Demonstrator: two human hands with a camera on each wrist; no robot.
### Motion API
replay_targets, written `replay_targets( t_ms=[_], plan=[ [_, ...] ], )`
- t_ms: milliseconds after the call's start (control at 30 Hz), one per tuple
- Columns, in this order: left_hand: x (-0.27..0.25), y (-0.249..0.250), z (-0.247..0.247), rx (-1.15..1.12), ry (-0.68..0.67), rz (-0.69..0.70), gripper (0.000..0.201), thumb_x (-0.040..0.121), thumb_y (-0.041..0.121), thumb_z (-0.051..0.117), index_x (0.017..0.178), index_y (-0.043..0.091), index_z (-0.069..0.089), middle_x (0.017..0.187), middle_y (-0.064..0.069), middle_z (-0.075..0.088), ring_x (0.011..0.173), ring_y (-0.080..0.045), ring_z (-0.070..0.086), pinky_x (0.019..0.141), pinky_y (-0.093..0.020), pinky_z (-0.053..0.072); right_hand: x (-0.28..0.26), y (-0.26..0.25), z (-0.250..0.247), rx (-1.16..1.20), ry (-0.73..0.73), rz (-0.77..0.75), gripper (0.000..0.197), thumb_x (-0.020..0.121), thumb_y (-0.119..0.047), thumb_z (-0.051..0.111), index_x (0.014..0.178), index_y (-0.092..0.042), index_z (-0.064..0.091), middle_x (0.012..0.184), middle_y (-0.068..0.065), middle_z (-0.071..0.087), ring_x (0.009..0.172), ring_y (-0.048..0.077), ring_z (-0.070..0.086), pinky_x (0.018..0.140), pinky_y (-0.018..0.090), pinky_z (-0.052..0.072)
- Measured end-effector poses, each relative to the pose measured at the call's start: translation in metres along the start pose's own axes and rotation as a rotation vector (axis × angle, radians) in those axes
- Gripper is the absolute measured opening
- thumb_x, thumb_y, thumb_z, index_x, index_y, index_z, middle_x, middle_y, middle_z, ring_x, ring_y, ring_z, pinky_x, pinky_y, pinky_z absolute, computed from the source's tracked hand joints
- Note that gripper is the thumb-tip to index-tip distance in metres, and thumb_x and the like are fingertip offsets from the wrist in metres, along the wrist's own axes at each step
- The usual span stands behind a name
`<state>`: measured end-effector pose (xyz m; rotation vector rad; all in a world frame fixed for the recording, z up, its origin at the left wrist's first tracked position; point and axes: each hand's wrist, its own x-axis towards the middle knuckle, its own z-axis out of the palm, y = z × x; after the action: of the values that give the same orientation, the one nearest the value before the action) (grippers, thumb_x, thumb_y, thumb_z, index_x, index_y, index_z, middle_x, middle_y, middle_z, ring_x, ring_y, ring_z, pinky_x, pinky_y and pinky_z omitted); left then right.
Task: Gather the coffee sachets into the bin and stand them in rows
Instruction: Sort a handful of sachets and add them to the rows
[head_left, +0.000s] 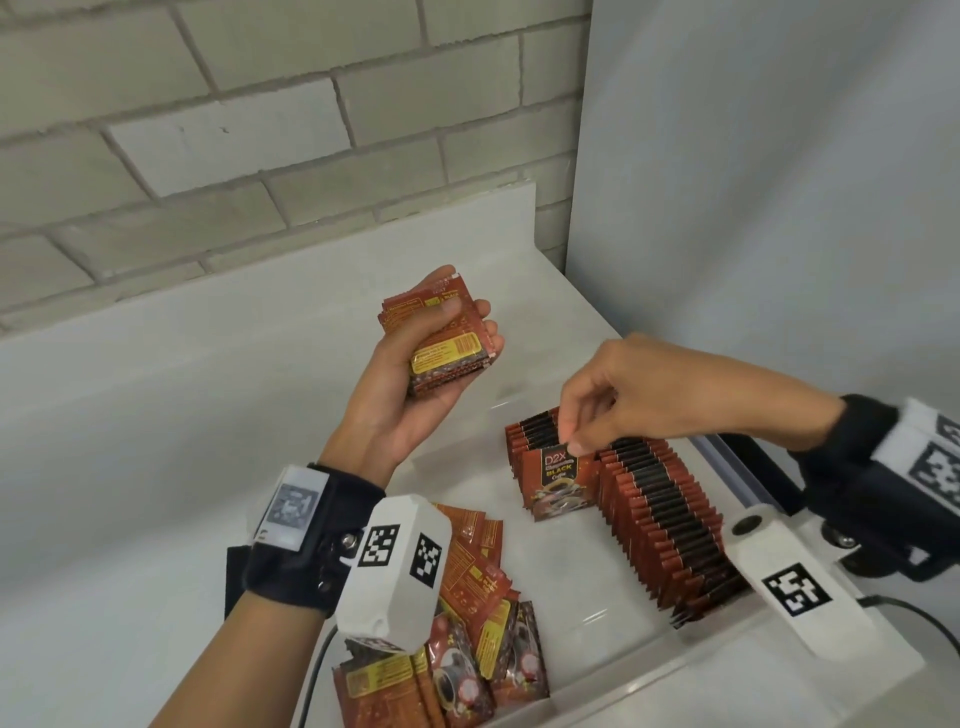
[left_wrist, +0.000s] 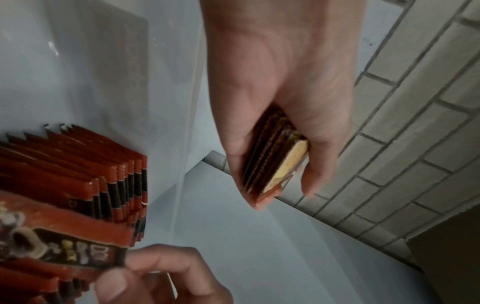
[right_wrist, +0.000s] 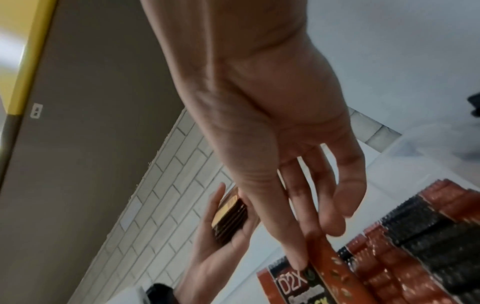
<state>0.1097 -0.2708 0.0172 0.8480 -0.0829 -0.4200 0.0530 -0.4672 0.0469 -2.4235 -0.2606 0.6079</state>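
Note:
My left hand (head_left: 441, 358) is raised palm-up and grips a stack of red-brown coffee sachets (head_left: 441, 332), thumb across the top; the same stack (left_wrist: 275, 156) shows edge-on in the left wrist view. My right hand (head_left: 569, 441) pinches the top edge of the front sachet (head_left: 558, 483) of a short standing row (head_left: 535, 436) in the clear bin (head_left: 623, 670). A long standing row (head_left: 670, 525) fills the bin's right side. Loose sachets (head_left: 478, 613) lie in a heap at the bin's near left. In the right wrist view the thumb and forefinger (right_wrist: 298, 261) hold the sachet's top (right_wrist: 293, 281).
The bin sits on a white counter (head_left: 156, 415) against a brick wall (head_left: 234, 130). A white panel (head_left: 779, 182) rises on the right. Bare bin floor (head_left: 571, 582) lies between the heap and the rows. A black cable (head_left: 914, 613) runs at the right.

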Motion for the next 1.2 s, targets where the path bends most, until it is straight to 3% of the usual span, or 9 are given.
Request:
replay_targets(
  t_ms=[100,233,467,567,667,767,900,1000,1200],
  plan=[
    [-0.001,0.000,0.002,0.001,0.025,-0.010,0.020,0.079,0.009,0.059,0.077,0.014,0.078,0.087,-0.014,0.069,0.076,-0.023,0.068,0.073,-0.032,0.057,0.004,0.001,0.005,-0.044,-0.016,0.011,0.009,0.078,-0.020,0.079,0.080,-0.028,0.075,0.071,-0.012,0.070,0.059,-0.009,0.058,0.061,0.006,0.043],
    [-0.001,0.000,0.003,-0.020,0.053,-0.015,0.026,0.079,0.010,0.059,0.103,0.014,0.066,0.088,-0.015,0.069,0.077,-0.024,0.067,0.073,-0.032,0.057,0.007,0.003,0.009,-0.110,-0.060,0.031,0.009,0.077,-0.020,0.080,0.081,-0.027,0.076,0.074,-0.009,0.071,0.054,-0.011,0.054,0.056,0.005,0.038],
    [-0.001,0.001,0.005,-0.028,0.048,-0.008,0.014,0.075,0.010,0.062,0.083,0.009,0.074,0.087,-0.017,0.068,0.075,-0.026,0.067,0.070,-0.033,0.058,0.011,0.003,0.014,-0.209,-0.104,0.056,0.009,0.077,-0.025,0.080,0.085,-0.027,0.077,0.079,-0.008,0.073,0.066,-0.002,0.058,0.056,0.006,0.038],
    [-0.001,0.001,0.004,-0.016,0.049,-0.012,0.017,0.076,0.010,0.061,0.090,0.011,0.070,0.088,-0.016,0.068,0.077,-0.025,0.068,0.072,-0.033,0.058,0.010,0.002,0.014,-0.221,-0.096,0.061,0.010,0.078,-0.024,0.079,0.087,-0.027,0.078,0.082,-0.007,0.073,0.070,0.000,0.059,0.060,0.007,0.040],
    [-0.002,0.001,0.005,-0.001,0.048,-0.026,0.016,0.076,0.010,0.063,0.087,0.010,0.073,0.089,-0.016,0.068,0.079,-0.025,0.069,0.073,-0.034,0.058,0.010,0.001,0.015,-0.221,-0.091,0.068,0.010,0.078,-0.023,0.079,0.087,-0.027,0.078,0.082,-0.009,0.073,0.069,-0.001,0.059,0.063,0.008,0.042],
    [-0.002,0.001,0.006,0.015,0.061,-0.039,0.025,0.075,0.010,0.062,0.099,0.004,0.063,0.087,-0.014,0.070,0.078,-0.024,0.070,0.073,-0.034,0.059,0.010,0.001,0.014,-0.224,-0.091,0.070,0.011,0.079,-0.023,0.078,0.089,-0.027,0.079,0.082,-0.011,0.072,0.069,-0.002,0.058,0.063,0.007,0.042],
    [-0.003,0.001,0.006,0.030,0.046,-0.043,0.027,0.074,0.009,0.060,0.100,0.002,0.060,0.083,-0.012,0.071,0.075,-0.022,0.070,0.072,-0.034,0.059,0.009,0.000,0.014,-0.224,-0.091,0.070,0.011,0.079,-0.023,0.078,0.089,-0.027,0.079,0.081,-0.012,0.071,0.072,0.001,0.058,0.072,0.015,0.046],
    [-0.002,0.000,0.004,0.047,0.032,-0.038,0.025,0.074,0.008,0.061,0.099,0.005,0.061,0.083,-0.012,0.071,0.075,-0.021,0.070,0.071,-0.034,0.059,0.009,0.000,0.012,-0.204,-0.079,0.071,0.011,0.079,-0.022,0.078,0.088,-0.028,0.079,0.079,-0.013,0.071,0.073,0.001,0.060,0.074,0.018,0.048],
    [0.000,-0.001,0.000,0.088,-0.026,-0.022,0.035,0.076,0.004,0.060,0.108,0.017,0.063,0.086,-0.006,0.069,0.076,-0.020,0.069,0.073,-0.033,0.058,0.008,-0.003,-0.005,-0.007,0.010,0.051,0.006,0.082,-0.022,0.075,0.086,-0.026,0.077,0.076,-0.012,0.073,0.069,-0.007,0.063,0.068,0.010,0.043]
  ],
)
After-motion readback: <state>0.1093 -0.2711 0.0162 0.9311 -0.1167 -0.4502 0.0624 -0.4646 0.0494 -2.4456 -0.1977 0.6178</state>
